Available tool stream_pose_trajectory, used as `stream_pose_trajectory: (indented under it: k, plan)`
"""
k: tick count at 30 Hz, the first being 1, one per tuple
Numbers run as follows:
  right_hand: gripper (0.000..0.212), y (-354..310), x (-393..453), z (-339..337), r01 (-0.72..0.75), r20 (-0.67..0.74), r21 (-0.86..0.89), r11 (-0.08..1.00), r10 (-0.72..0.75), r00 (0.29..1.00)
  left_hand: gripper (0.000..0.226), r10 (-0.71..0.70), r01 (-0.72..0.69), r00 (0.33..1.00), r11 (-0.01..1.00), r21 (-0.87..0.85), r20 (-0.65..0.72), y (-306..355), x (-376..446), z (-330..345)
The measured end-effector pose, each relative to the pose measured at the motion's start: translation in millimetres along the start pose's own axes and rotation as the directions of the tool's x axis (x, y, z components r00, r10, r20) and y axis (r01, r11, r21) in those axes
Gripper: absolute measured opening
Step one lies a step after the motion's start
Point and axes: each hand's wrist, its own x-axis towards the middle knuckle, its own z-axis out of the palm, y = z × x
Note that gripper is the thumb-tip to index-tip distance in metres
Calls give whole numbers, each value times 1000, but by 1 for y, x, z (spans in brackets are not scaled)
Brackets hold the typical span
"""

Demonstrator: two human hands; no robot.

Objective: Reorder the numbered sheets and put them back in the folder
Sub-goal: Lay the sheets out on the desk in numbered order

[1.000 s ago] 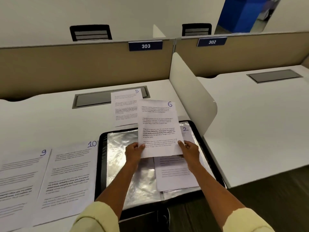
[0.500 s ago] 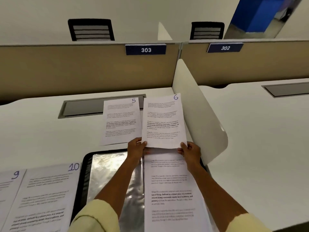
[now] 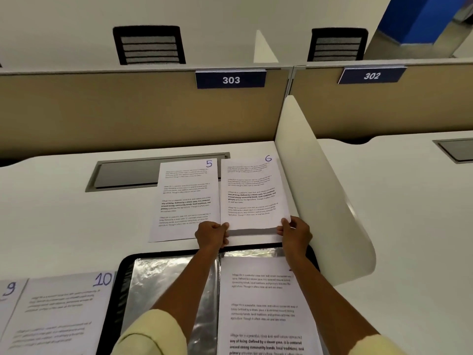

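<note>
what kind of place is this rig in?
Most likely an open-plan office with partitioned desks: numbered plates 303 and 302 on the tan divider, mesh-backed chairs behind it, and a cable hatch in the white desk.

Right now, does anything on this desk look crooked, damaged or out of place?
Nothing is damaged or spilled. Only sheet 6 is not lying flat: both hands, left and right, pinch its near edge, which casts a shadow beside sheet 5.

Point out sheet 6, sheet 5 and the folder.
sheet 6 [image 3: 252, 193]: head view, its printed middle.
sheet 5 [image 3: 186, 198]: head view, its printed middle.
folder [image 3: 166, 283]: head view, shiny left sleeve.
</note>
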Motion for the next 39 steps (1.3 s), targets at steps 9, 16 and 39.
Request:
stream_pose_trajectory:
  k: [9, 16, 39]
  plan:
    - [35, 9, 15, 0, -38, -43, -26, 999, 37, 998, 33, 10, -8, 999, 999, 46, -36, -1, -3, 5]
    - [40, 11, -5, -8, 131, 13, -146, 981, -130, 991, 22, 116, -110, 992, 990, 93, -55, -2, -20, -6]
    - [33, 72, -145, -117, 290, 61, -396, 871, -290, 955, 18, 407, -412, 908, 833, 368, 95, -118, -149, -64]
